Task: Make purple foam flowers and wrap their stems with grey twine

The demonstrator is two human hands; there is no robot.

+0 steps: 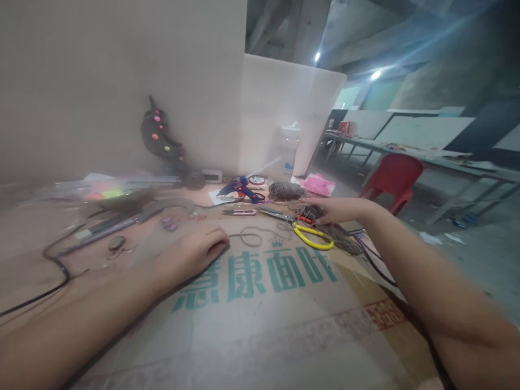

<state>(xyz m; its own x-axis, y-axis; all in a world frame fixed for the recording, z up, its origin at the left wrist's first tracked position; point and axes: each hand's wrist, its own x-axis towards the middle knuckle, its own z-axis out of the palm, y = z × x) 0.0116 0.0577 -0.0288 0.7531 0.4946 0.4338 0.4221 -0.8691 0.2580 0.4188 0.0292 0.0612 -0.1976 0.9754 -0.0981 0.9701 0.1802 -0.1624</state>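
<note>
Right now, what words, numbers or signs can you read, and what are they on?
"康面叶": green, on the cardboard; the character before is partly hidden by the left hand.
Crown sign: green, above "面".
Red print, same cardboard: too blurred.
Blue mark on the bottle: too small.

On the counter (24, 230), snips (239, 212) lie left of the scissors (307, 242), tangled yarn (347, 242) right. Behind the snips lies a glue gun (241, 188); behind a yarn roll (286, 189) stands a bottle (289, 151). Right of the counter stands a chair (393, 179).
</note>
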